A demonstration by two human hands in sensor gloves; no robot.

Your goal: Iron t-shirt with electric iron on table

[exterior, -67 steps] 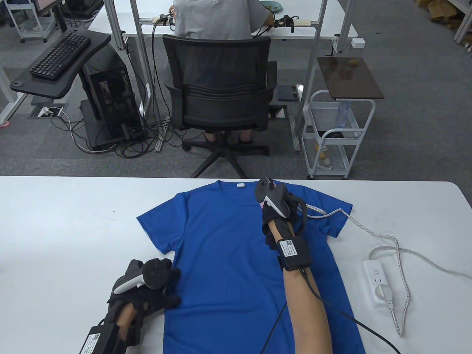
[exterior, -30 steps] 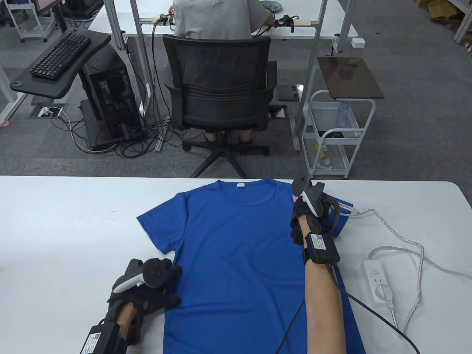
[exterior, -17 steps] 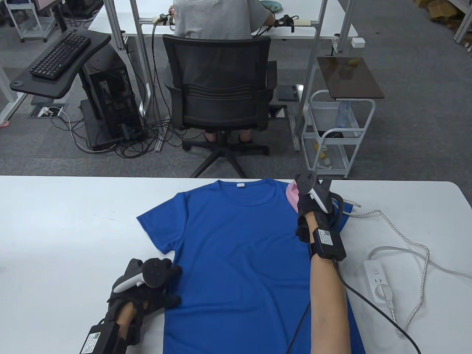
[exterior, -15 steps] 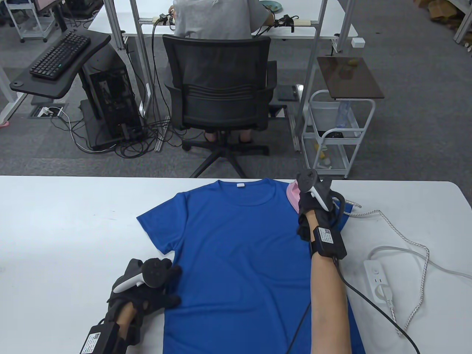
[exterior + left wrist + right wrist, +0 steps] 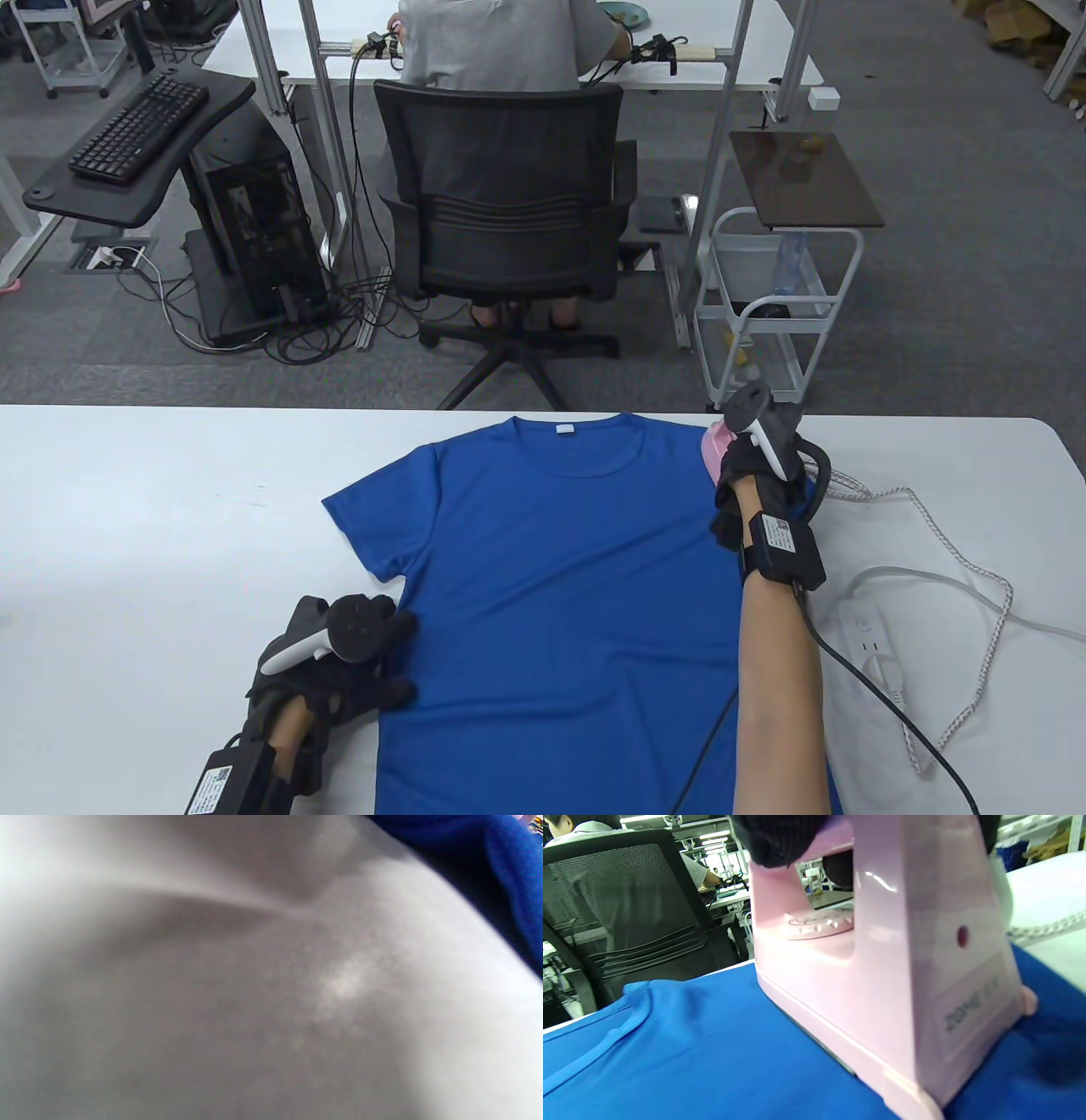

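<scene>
A blue t-shirt [image 5: 560,560] lies flat on the white table [image 5: 153,509], collar toward the far edge. My right hand [image 5: 751,475] grips the handle of a pink electric iron [image 5: 715,441] that sits flat on the shirt's right shoulder and sleeve. The right wrist view shows the iron [image 5: 882,984] close up on the blue cloth [image 5: 670,1052], my gloved fingers [image 5: 780,836] wrapped over its handle. My left hand [image 5: 356,671] rests on the shirt's lower left edge. The left wrist view is blurred, showing table surface and a bit of shirt [image 5: 500,857].
The iron's braided cord [image 5: 976,586] loops over the table to a white power strip [image 5: 870,649] at the right. A black office chair [image 5: 509,204] with a seated person and a white cart [image 5: 772,314] stand beyond the far table edge.
My right hand slid the iron from near the collar rightward across the shoulder to the right sleeve. The shirt shifted slightly right. The left hand stayed in place.
</scene>
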